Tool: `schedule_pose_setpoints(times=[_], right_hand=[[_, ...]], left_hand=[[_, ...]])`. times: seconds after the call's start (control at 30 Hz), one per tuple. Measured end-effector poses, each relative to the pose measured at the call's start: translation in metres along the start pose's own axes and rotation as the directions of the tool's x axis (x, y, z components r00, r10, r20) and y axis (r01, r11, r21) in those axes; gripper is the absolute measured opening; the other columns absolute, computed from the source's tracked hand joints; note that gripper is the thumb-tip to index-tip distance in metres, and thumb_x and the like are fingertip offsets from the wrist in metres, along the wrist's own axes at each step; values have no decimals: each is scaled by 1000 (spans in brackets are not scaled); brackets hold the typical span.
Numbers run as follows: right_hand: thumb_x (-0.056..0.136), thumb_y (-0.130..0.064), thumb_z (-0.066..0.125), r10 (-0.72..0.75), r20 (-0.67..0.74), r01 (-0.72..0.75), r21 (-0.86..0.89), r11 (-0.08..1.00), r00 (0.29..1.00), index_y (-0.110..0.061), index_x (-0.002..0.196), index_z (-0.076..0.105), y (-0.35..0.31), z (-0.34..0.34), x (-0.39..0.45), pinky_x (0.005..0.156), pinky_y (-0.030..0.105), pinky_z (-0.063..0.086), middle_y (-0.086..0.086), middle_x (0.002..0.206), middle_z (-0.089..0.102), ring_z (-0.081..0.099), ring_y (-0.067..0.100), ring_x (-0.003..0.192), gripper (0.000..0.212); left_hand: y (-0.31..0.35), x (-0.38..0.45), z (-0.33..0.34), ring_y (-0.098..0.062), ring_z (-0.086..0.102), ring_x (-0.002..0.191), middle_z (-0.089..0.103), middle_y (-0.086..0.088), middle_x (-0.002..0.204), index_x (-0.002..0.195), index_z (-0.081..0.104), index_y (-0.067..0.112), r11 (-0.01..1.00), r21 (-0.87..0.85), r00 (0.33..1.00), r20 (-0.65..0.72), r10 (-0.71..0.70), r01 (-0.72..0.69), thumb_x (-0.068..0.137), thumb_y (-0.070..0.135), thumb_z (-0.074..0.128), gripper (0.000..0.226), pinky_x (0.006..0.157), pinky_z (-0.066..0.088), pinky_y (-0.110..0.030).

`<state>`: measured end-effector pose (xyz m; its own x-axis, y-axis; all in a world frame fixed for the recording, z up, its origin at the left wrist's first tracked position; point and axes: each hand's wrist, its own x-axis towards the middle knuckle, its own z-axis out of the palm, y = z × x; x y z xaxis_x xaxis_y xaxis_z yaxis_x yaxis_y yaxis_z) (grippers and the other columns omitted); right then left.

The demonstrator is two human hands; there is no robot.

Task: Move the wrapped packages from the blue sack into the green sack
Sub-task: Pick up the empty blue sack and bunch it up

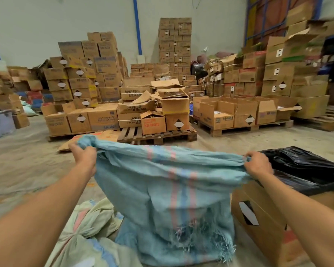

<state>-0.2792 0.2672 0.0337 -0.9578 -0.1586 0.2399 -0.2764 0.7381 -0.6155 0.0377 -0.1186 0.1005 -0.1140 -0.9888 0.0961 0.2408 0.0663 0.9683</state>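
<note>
Straight ahead of the person, the blue sack hangs stretched between both arms, lifted by its upper edge. Its weave is a faded light blue with pink and darker blue stripes running down the middle, heavily creased, and its lower edge is frayed into loose threads. The left hand clutches a bunched corner of the fabric, fingers curled tight round it; the right hand grips the opposite end of the same edge. Below and to the left, the green sack lies crumpled on the floor, pale green with pink and blue stripes, touching the blue one. Just to the right stands a cardboard box lined with black plastic. No wrapped packages show.
</note>
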Motion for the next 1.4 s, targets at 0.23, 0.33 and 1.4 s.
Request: schedule_pose_setpoints(times=[0.23, 0.33, 1.4], right_hand=[[73, 3, 57, -205, -15, 204, -46, 978, 979, -17, 64, 49, -20, 1, -16, 74, 40, 46, 7, 74, 59, 58, 32, 82, 23], [70, 4, 52, -450, 257, 459, 29, 888, 855, -24, 86, 52, -38, 3, -28, 60, 36, 46, 2, 82, 60, 58, 25, 73, 32], [91, 2, 46, -661, 500, 502, 430, 750, 559, -22, 127, 58, -134, 41, -114, 89, 31, 47, -3, 117, 63, 57, 14, 106, 45]], left_hand=[[4, -13, 15, -25, 55, 115, 40, -8, 140, 146, 13, 15, 999, 15, 987, 157, 34, -36, 90, -7, 56, 74, 94, 52, -51], [3, -25, 24, -28, 57, 113, 34, -11, 146, 147, 13, 21, 970, -230, 986, 166, -36, 74, 92, -8, 54, 74, 89, 54, -55], [-24, -124, 52, -34, 57, 106, 62, -14, 121, 119, 58, 16, 853, 158, 727, 461, -508, 497, 85, 51, 56, 49, 94, 45, -54]])
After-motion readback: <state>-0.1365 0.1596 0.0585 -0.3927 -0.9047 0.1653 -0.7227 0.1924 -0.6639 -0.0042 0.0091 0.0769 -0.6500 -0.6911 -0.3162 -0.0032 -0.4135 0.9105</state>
